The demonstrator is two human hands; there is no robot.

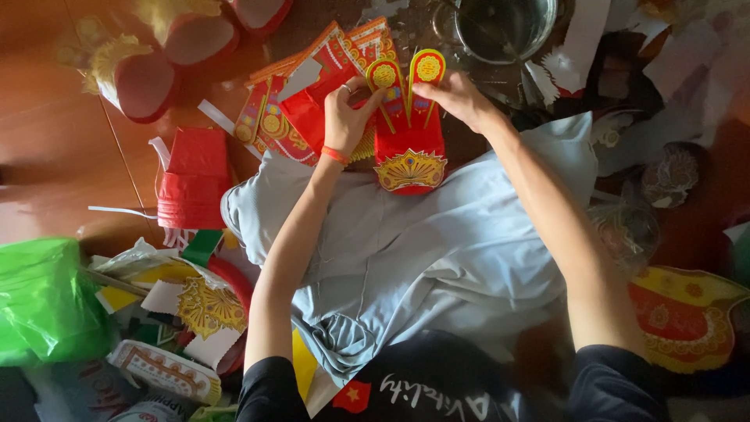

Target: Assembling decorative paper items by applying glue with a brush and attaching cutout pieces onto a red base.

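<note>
On my lap, at the far edge of the grey cloth (437, 250), sits the red paper hat (409, 152). Its long axis runs away from me: the gold fan crest faces my body and the two yellow-tipped paper tabs (406, 78) point up and outward toward the glass bowl (504, 27). My left hand (348, 117) comes in from the lower left, forearm nearly straight, wrist bent, fingers pinched closed on the left tab. My right hand (457, 98) reaches in from the right, elbow out, fingertips closed narrowly on the right tab; I think thumb and forefinger do the gripping, though shadow hides the contact. Just behind the hat lies a stack of red printed card pieces (312, 101). Well left, finished red hats (191, 180) rest on the wooden floor (55, 141).
</note>
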